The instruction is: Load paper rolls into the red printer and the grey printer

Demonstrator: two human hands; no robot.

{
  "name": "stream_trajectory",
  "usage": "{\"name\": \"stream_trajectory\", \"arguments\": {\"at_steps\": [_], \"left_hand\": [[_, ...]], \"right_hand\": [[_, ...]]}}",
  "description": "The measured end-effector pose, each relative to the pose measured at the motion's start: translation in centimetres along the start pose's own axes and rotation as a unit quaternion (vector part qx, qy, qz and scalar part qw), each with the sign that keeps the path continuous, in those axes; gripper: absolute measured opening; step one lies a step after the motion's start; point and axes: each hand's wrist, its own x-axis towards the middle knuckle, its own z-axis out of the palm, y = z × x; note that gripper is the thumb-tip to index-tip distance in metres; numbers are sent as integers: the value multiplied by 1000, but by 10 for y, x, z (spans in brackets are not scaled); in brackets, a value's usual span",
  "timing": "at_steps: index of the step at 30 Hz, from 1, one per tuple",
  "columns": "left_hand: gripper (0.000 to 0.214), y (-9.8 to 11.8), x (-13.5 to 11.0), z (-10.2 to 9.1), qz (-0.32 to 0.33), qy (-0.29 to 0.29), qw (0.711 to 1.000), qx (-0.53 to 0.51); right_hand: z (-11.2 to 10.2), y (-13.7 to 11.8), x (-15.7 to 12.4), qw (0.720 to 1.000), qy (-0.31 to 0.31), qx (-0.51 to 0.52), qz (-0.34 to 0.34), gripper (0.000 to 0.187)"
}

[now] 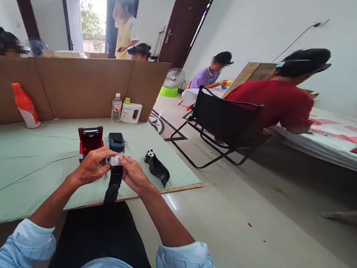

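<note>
Small white roll [114, 160], possibly label paper, black strip [113, 184] hanging below: pinched, left hand [91, 167] and right hand [134, 174] closed on it, over near edge of green table [19, 177]. Open red printer [89, 140] just behind.

The little roll [113, 160] you pinch between your left hand [91, 167] and right hand [134, 175] looks like white, matt paper. The black strip [113, 186] hanging under your grip is smooth and a bit shiny, like thin plastic. Just behind your grip, the red box [89, 140] is glossy hard plastic. The table cover [20, 169] below is pale green and matt. Your sleeves [29, 242] are light blue cloth.
</note>
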Motion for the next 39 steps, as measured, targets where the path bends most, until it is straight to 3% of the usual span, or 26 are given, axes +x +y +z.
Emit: {"name": "stream_trajectory", "arguments": {"at_steps": [5,8,12,16,21,24,28,35,39], "left_hand": [[44,-1,-14,-8,-74,14,994,-79],[44,-2,-21,-13,-141,5,976,-166],[54,-4,-25,-14,-166,-29,945,-279],[59,0,-25,-16,-151,-6,942,-299],[57,24,-25,-28,-104,54,983,-145],[60,43,-25,-38,-75,80,990,-91],[64,55,-25,-40,-68,31,986,-149],[62,46,-31,-26,-59,-10,956,-286],[64,53,-28,-34,-12,-27,980,-198]], "right_hand": [[8,7,-1,998,-30,37,38,47],[13,8,-2,996,-45,53,56,53],[23,7,-1,993,-69,56,71,56],[37,0,0,992,-90,55,72,58],[51,-14,2,992,-116,39,42,57],[51,-19,5,984,-172,5,55,58],[48,-17,5,966,-251,-3,65,60],[59,-6,-10,967,-249,39,25,59],[56,-9,-16,974,-227,5,24,59]]}}
